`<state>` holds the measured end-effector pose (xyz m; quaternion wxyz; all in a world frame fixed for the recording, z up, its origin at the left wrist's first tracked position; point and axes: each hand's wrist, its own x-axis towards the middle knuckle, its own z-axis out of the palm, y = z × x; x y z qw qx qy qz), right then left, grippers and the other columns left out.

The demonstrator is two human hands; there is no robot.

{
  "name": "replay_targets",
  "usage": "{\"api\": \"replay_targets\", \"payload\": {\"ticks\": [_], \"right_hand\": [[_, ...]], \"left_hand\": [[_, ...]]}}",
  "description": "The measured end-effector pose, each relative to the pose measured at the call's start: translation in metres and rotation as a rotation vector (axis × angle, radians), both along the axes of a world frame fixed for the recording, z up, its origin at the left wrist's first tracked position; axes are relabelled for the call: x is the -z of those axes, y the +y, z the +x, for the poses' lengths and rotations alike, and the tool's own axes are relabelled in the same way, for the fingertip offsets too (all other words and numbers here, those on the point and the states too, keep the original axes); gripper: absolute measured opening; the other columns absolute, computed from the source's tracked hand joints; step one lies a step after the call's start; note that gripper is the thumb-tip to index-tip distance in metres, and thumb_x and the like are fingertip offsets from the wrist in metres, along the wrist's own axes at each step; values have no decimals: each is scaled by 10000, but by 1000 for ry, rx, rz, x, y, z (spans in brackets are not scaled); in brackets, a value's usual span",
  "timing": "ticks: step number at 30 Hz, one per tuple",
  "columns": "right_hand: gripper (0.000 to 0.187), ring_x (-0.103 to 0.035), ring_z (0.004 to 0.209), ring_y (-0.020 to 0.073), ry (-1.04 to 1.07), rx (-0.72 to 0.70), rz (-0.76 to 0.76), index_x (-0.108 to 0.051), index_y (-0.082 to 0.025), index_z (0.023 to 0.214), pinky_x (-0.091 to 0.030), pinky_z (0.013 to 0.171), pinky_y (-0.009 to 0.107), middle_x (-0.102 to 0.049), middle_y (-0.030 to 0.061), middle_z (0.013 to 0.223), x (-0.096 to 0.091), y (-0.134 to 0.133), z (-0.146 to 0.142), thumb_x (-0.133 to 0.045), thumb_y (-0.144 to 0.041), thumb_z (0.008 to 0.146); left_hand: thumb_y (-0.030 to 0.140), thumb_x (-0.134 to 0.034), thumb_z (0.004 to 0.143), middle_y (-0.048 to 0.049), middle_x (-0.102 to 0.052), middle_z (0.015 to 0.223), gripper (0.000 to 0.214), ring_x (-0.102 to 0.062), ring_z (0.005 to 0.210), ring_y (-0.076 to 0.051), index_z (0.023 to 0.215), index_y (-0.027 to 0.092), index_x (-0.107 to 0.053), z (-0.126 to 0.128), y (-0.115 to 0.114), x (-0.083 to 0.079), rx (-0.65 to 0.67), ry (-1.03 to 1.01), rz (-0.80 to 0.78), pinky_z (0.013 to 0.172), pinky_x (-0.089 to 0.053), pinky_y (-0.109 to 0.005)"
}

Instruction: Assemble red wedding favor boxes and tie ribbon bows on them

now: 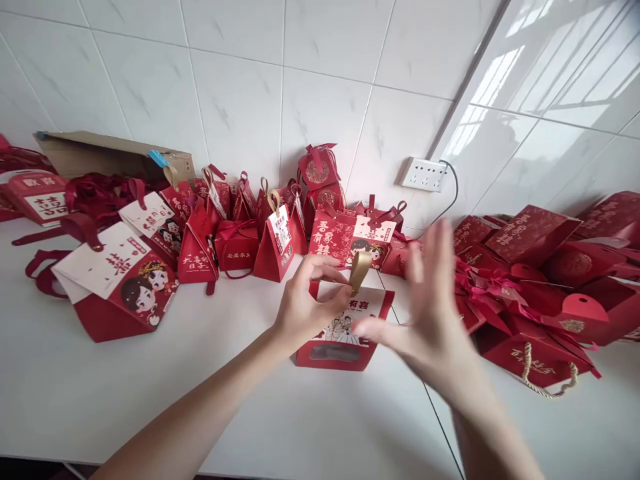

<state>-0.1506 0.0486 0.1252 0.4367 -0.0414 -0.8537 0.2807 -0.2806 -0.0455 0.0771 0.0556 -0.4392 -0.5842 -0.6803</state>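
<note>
red box (pixel 336 339) in l hand (pixel 315 297), inside unclear thru window (pixel 334 352)

Left hand (pixel 311 301) at the top of a red gift box (pixel 345 331) with gold ribbon loop (pixel 360 270), blurry right hand (pixel 431 313) alongside

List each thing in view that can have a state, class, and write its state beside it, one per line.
Centre gift box: upright, held at its top
Gold ribbon loop: standing up from that box
Left hand: gripping the box's top
Right hand: open, blurred; contact with the box unclear
Cardboard box: open
Rope handle: hanging down
Wall socket: mounted; power cannot be told
</note>
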Motion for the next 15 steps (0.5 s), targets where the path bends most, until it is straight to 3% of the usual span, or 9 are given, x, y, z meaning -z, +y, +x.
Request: {"api": "replay_targets", "payload": {"ticks": [2,3,4,7,10,11,14,15], "right_hand": [[483,-294,1394,321,132,68,-36,-568,-276,1107,-323,1113,538,-403,52,1451,-18,-6,12,-753,-442,693],[246,-378,1351,301,213,123,-52,-607,-272,912,-342,1114,509,-489,30,1377,-26,-11,19,-736,-374,730],[138,-441,1307,283,272,172,-47,-584,-263,751,-370,1103,485,-552,12,1301,-33,-17,25,-708,-321,762],[253,-521,1233,276,207,251,0,-515,-235,585,-423,1061,469,-610,-7,1230,-34,-31,30,-646,-266,800],[189,-511,1241,326,-5,181,74,-582,-220,640,-471,992,488,-542,34,1344,-19,-25,12,-660,-323,777],[157,-451,1292,349,-81,160,90,-619,-217,724,-473,980,501,-476,61,1409,-15,-20,6,-679,-357,757],[515,-277,1385,393,-93,194,99,-604,-212,1042,-430,997,564,-315,128,1504,-18,-9,2,-762,-484,634],[523,-291,1382,380,-35,223,101,-595,-230,1051,-413,1017,564,-332,114,1495,-23,-10,7,-757,-502,635]], "left_hand": [[204,-688,722,19,-691,758,306,-680,749,-144,969,218,-508,0,-1,0,20,2,6,691,-538,-258],[221,-685,731,16,-691,758,297,-680,751,-145,969,218,-507,0,-1,1,28,2,7,692,-538,-261],[230,-680,737,14,-692,759,288,-681,754,-146,967,219,-507,-1,-1,1,35,-1,3,693,-538,-262],[241,-672,742,12,-700,770,279,-686,769,-151,968,220,-510,-1,0,2,39,-24,-24,678,-537,-258],[255,-686,738,10,-702,774,298,-689,761,-153,978,218,-513,-2,1,3,56,-37,-13,669,-536,-258],[264,-693,737,8,-701,773,307,-689,756,-153,981,217,-513,-3,1,4,65,-34,0,672,-536,-259],[271,-705,735,3,-698,771,313,-688,766,-156,979,215,-515,-3,2,5,67,-11,33,698,-536,-267],[264,-699,738,4,-697,770,302,-688,772,-157,973,216,-516,-3,2,5,63,-6,34,705,-537,-269]]}}
